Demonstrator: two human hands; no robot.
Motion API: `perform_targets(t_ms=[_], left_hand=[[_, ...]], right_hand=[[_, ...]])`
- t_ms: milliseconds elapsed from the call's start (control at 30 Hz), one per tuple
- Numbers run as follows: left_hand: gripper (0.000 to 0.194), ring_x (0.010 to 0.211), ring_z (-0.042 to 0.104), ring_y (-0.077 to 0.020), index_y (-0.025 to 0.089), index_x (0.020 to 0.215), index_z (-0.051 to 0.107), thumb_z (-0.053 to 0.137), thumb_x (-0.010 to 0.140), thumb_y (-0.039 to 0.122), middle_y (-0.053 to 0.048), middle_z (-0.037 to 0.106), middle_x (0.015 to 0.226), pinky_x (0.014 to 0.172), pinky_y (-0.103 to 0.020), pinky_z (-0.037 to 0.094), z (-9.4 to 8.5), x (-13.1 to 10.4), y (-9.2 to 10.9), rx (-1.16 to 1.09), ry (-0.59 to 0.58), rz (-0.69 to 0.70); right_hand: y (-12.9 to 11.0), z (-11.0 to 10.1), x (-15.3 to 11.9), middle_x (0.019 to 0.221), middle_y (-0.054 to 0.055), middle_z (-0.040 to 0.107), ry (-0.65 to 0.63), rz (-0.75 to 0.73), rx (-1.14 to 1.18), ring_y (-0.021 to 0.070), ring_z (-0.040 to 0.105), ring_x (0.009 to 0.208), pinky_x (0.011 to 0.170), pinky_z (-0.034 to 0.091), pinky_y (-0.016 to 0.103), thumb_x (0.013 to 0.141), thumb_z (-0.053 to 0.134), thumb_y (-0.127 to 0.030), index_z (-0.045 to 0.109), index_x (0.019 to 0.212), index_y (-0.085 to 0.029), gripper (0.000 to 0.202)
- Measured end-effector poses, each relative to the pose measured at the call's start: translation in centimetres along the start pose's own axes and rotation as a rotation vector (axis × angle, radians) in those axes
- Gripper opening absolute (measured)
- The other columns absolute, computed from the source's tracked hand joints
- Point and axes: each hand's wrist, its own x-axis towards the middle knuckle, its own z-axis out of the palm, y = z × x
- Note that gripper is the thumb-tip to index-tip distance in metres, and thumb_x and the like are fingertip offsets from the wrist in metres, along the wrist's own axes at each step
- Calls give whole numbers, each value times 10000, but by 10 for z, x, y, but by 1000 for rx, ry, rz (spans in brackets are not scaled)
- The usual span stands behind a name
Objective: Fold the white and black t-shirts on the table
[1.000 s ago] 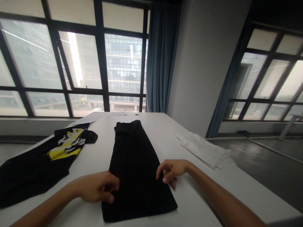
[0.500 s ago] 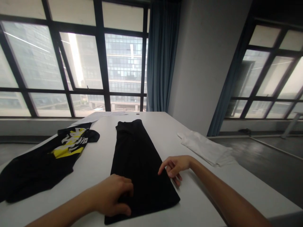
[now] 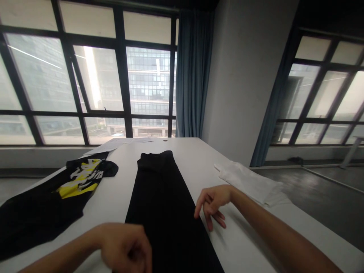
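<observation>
A long black garment (image 3: 162, 201), folded into a narrow strip, lies lengthwise down the middle of the white table (image 3: 193, 159). My left hand (image 3: 125, 248) is at the near left edge of the strip, fingers curled; whether it pinches the cloth cannot be told. My right hand (image 3: 213, 201) hovers at the strip's right edge, fingers spread and pointing down, holding nothing.
A black shirt with a yellow and white print (image 3: 57, 197) lies at the left of the table. A folded white garment (image 3: 253, 184) lies at the right edge. Papers (image 3: 113, 143) rest at the far end below large windows. Grey floor shows to the right.
My left hand has slid toward me along the strip's left edge and now sits at the bottom of the view. My right hand has opened its fingers at the right edge.
</observation>
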Motion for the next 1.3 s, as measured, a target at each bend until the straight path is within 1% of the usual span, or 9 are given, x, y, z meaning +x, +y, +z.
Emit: perform_targets(t_ms=[167,333,533,633,733,833,1000,1167,1300], left_hand=[[500,1094,632,-255,188,1198,635,467,912,563,-116,691,1193,972,-398,478,-92,16,-51,429,731,-219],[597,1411,368,-315,213,1382,514,442,915,578,-114,402,1547,1143,-498,299,-164,31,-122,834,847,-352],[592,1379,423,-284,240,1396,507,282,964,576,-83,483,1496,1126,-480,321,-221,56,-152,802,850,-472],[596,1288,516,-286,219,1358,550,264,963,561,-95,577,1399,1074,-459,384,-247,64,-157,766,854,-481],[564,1262,522,-295,238,1267,627,284,954,558,-90,583,1375,1035,-460,415,-270,61,-170,781,850,-500],[542,1280,495,-314,266,1269,625,311,942,563,-92,550,1408,1019,-493,419,-290,51,-187,770,850,-602],[499,1246,514,-347,261,1224,641,346,932,538,-116,598,1331,992,-528,431,-317,49,-208,729,899,-712],[569,1223,554,-317,246,1405,494,470,899,504,-135,581,1353,988,-435,461,-340,69,-217,683,1000,-743],[471,1022,679,-269,209,1212,669,674,772,378,-100,721,1132,863,-324,537,-356,81,-222,590,991,-764]], right_hand=[[-10,-46,26,862,48,734,829,-28,-218,63,607,501,448,428,155,841,675,-480,678,1048,-143,396],[-22,-94,72,1031,71,728,1182,-78,-582,160,683,808,732,534,271,872,631,-310,716,1044,-165,240],[-46,-147,125,1424,131,531,1202,-88,-861,253,510,1293,1096,385,376,873,622,-414,594,1331,-171,519],[-53,-172,138,1563,136,340,1167,56,-887,275,356,1416,1148,304,417,894,552,-539,455,1459,-196,667],[-52,-196,134,1594,132,272,1078,372,-861,327,317,1430,1142,246,540,881,495,-646,365,1508,-255,750],[-51,-214,124,1538,121,393,1053,548,-871,355,382,1383,1112,194,622,858,483,-695,432,1464,-307,721],[-69,-234,135,1370,185,562,1158,607,-914,360,503,1260,1093,213,605,924,308,-692,611,1302,-202,689],[-72,-248,162,1516,186,369,1173,634,-853,383,448,1311,1037,339,550,870,511,-639,346,1503,-271,751],[-63,-258,170,1479,186,396,1252,574,-724,341,469,1298,1020,399,456,831,641,-516,355,1485,-252,762]])
